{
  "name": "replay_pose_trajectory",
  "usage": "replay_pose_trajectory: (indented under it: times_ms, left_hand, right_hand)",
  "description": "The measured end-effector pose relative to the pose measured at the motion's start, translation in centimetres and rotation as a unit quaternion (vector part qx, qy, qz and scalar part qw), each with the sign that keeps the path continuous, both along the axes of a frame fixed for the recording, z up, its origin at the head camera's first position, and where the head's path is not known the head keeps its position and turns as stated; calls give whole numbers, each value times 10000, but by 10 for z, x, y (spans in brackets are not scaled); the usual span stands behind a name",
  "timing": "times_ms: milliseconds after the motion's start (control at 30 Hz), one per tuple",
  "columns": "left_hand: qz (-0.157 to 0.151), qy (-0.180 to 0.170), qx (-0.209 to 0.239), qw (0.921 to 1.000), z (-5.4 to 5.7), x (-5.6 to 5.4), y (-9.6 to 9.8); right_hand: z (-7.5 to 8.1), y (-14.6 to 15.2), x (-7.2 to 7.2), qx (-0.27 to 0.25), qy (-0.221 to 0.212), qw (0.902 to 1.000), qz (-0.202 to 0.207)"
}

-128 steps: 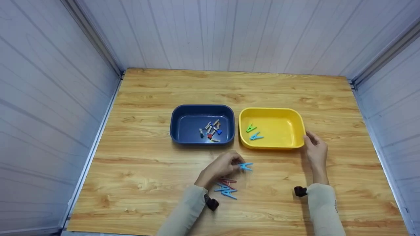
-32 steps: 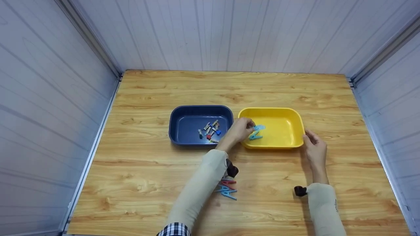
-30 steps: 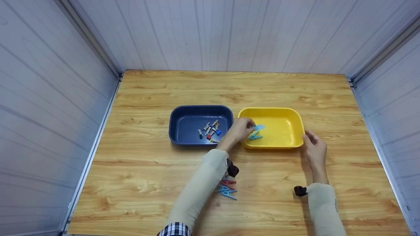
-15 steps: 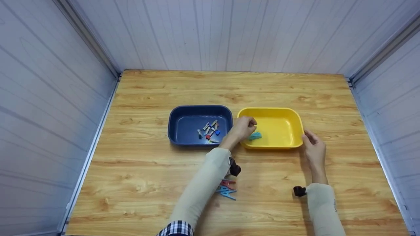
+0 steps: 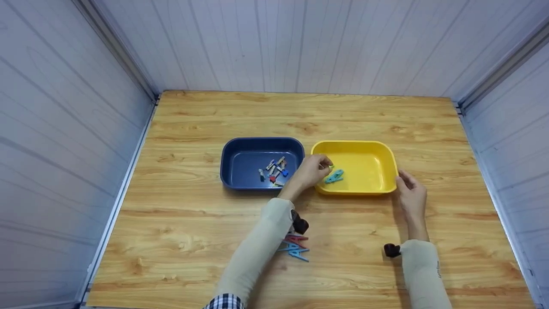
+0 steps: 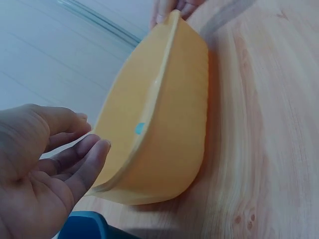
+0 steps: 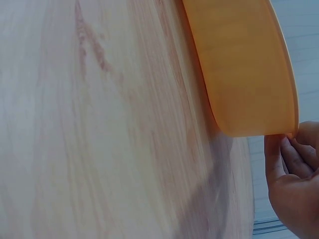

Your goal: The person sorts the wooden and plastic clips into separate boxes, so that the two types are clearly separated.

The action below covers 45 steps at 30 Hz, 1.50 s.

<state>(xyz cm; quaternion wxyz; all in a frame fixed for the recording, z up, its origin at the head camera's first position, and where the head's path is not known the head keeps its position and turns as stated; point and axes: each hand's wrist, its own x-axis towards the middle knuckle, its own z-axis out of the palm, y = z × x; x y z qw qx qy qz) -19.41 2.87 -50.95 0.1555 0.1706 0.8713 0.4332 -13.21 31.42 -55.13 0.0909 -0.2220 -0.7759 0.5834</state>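
My left hand [image 5: 312,169] hovers over the left end of the yellow plastic tub [image 5: 364,148], its fingers loosely bent. In the left wrist view, thumb and fingertips stand apart with nothing between them. Just below the fingers, light blue clothespins [image 5: 334,176] lie overlapping on the tub's floor. A bit of a green clothespin [image 5: 331,166] shows at the fingertips, the rest hidden by the hand. My right hand [image 5: 413,197] pinches the tub's right front corner; in the right wrist view, thumb and fingers [image 7: 294,159] meet at the rim.
Left of the yellow tub stands a dark blue tub [image 5: 240,163] holding several small wooden clips [image 5: 273,171] with coloured ornaments. Blue clothespins [image 5: 298,255] and a red clothespin [image 5: 299,240] lie on the wooden table [image 5: 171,240], partly under the left forearm. Panel walls enclose the table.
My left hand carried a light blue clothespin from the table pile into the yellow tub and let it go beside another. It then drew back slightly left. My right hand stayed on the tub.
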Motion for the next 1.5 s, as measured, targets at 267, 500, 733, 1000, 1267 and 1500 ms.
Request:
replay_pose_trajectory:
  times_ms: [267, 500, 733, 1000, 1267, 1500]
  left_hand:
    - [52, -190, 287, 9994, 9, 11, -14]
    - [-85, 36, 596, 9982, 14, 29, -25]
    - [-220, 332, 738, 9965, 18, 49, -37]
    - [-242, 180, 669, 9973, 15, 68, -58]
    - [-430, -3, 778, 9960, 0, 84, -74]
    - [-787, -479, 749, 9929, -30, 100, -90]
  right_hand:
    - [-14, 8, -5, 158, 65, 9998, 30]
    - [-15, 8, -4, -104, 47, 9999, -17]
    - [-2, 3, 0, -179, 110, 9997, 80]
    - [5, -1, 1, -311, 35, 9995, -15]
    - [-14, 8, -3, -46, 75, 9999, 67]
    - [-15, 7, -4, 49, 9, 10000, 78]
